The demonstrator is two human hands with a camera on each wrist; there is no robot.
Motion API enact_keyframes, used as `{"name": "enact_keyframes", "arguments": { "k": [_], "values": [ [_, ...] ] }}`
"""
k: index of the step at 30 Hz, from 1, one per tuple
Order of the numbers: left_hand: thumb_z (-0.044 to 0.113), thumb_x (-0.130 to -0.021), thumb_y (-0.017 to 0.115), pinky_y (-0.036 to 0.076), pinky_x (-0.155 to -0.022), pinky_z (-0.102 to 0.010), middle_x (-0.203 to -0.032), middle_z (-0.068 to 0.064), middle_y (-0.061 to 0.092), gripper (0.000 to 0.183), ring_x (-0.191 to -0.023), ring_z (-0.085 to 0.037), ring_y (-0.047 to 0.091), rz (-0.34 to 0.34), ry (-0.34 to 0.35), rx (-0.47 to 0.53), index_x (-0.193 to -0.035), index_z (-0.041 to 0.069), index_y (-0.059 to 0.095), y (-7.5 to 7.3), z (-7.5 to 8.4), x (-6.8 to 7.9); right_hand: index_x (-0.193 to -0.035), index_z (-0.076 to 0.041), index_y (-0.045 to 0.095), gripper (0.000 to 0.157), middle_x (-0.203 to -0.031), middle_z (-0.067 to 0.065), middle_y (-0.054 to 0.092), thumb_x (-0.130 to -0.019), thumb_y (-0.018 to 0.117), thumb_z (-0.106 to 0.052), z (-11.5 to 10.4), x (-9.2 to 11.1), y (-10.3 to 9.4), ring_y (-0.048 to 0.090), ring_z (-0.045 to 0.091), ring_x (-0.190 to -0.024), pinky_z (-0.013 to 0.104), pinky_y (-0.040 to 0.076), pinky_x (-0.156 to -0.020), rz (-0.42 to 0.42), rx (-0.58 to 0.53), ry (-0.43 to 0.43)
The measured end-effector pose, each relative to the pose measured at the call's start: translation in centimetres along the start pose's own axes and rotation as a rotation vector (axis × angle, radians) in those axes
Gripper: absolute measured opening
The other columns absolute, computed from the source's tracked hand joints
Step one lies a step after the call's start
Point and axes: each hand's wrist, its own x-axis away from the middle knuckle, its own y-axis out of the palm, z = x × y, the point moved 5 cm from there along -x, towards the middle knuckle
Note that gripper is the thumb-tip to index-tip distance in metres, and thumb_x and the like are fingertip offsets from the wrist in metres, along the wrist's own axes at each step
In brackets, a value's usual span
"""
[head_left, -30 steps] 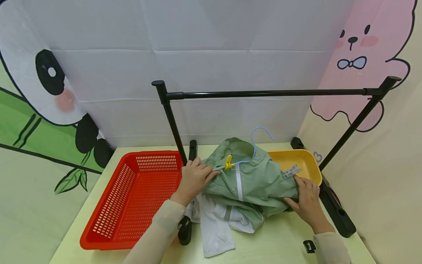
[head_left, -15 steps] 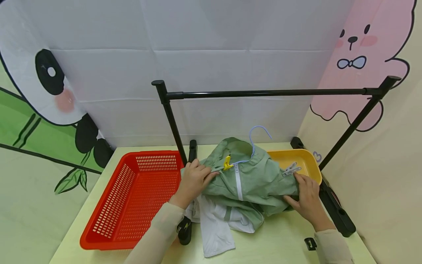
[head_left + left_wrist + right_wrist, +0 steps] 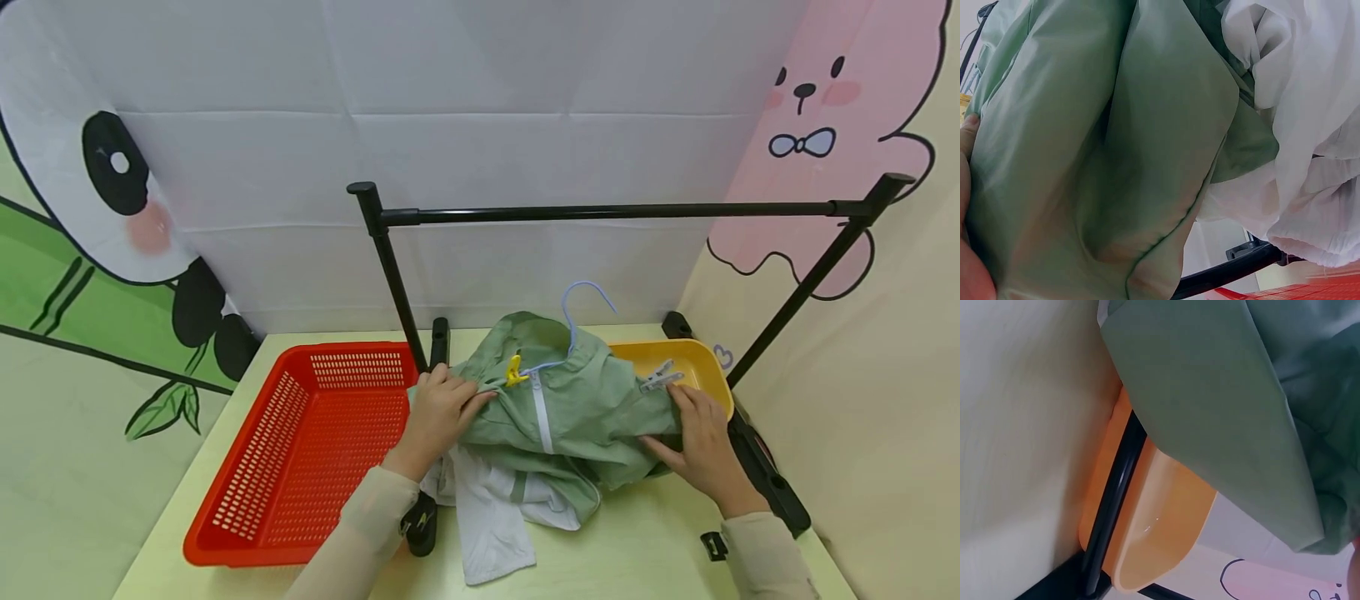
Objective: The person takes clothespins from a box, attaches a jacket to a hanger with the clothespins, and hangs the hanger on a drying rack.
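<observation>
A green jacket (image 3: 577,408) with a white zip lies over the table, white cloth (image 3: 491,525) hanging below it. Out of its neck rises the hook of a light blue hanger (image 3: 567,321). My left hand (image 3: 438,412) grips the jacket's left shoulder, close to a yellow clothespin (image 3: 515,372). At the other shoulder my right hand (image 3: 705,446) pinches the fabric, thumb in front, fingertips beside a grey clothespin (image 3: 660,377). In the left wrist view the green fabric (image 3: 1104,144) hangs in folds; the right wrist view shows a smooth green panel (image 3: 1210,406).
A red perforated basket (image 3: 300,467) stands on the left of the table. Behind the jacket on the right is a yellow tray (image 3: 697,367). A black rack's bar (image 3: 600,212) spans above, its feet on the table. A small black clip (image 3: 713,546) lies near my right sleeve.
The hanger hook, both clothespins and the jacket's upper part have shifted slightly left and up. Both hands keep their hold on the shoulders.
</observation>
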Motion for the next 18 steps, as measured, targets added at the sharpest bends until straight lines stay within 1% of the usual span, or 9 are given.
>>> {"name": "enact_keyframes", "arguments": {
  "k": [5,7,9,14,16,18],
  "values": [
    [0.040,-0.099,0.056,0.027,-0.059,-0.036,-0.056,0.001,0.052,0.046,-0.065,-0.021,0.039,0.021,0.004,0.010,-0.063,0.013,0.049,-0.4,0.1,0.0,-0.130,0.019,0.045,0.088,-0.117,0.036,0.046,-0.096,0.049,-0.062,0.3,-0.4,-0.2,0.044,0.051,-0.102,0.058,0.030,-0.087,-0.022,0.006,-0.010],
    [0.038,-0.098,0.057,0.027,-0.060,-0.037,-0.056,0.001,0.052,0.045,-0.065,-0.020,0.038,0.025,0.002,0.010,-0.062,0.013,0.049,-0.5,0.1,0.1,-0.130,0.019,0.045,0.088,-0.119,0.037,0.045,-0.097,0.047,-0.062,0.5,-0.5,-0.3,0.043,0.051,-0.104,0.058,0.029,-0.088,-0.036,0.009,-0.003],
    [0.039,-0.099,0.056,0.027,-0.059,-0.037,-0.055,0.001,0.051,0.046,-0.064,-0.020,0.037,0.029,0.000,0.006,-0.062,0.013,0.047,-0.5,0.1,0.1,-0.130,0.018,0.044,0.087,-0.120,0.037,0.045,-0.098,0.045,-0.062,0.7,-0.6,-0.4,0.043,0.051,-0.105,0.059,0.029,-0.088,-0.042,0.015,0.001],
    [0.042,-0.102,0.049,0.026,-0.059,-0.037,-0.055,0.000,0.049,0.050,-0.064,-0.020,0.035,0.043,-0.006,0.002,-0.062,0.013,0.045,-0.6,0.1,0.2,-0.131,0.015,0.045,0.079,-0.119,0.035,0.046,-0.100,0.043,-0.058,0.9,-1.2,-0.8,0.043,0.049,-0.103,0.060,0.029,-0.083,-0.014,0.012,-0.021],
    [0.043,-0.102,0.048,0.026,-0.059,-0.037,-0.055,0.000,0.050,0.050,-0.064,-0.021,0.035,0.047,-0.008,0.002,-0.062,0.013,0.046,-0.7,0.1,0.3,-0.132,0.014,0.045,0.076,-0.119,0.035,0.046,-0.101,0.042,-0.056,1.1,-1.4,-1.0,0.043,0.049,-0.103,0.060,0.029,-0.082,-0.007,0.009,-0.024],
    [0.042,-0.101,0.049,0.026,-0.058,-0.037,-0.056,0.000,0.051,0.050,-0.064,-0.021,0.036,0.051,-0.011,0.002,-0.062,0.012,0.047,-0.7,0.0,0.4,-0.133,0.014,0.044,0.075,-0.120,0.035,0.045,-0.102,0.040,-0.054,1.3,-1.4,-1.2,0.042,0.050,-0.103,0.061,0.028,-0.082,-0.018,0.006,-0.009]
  ]
}}
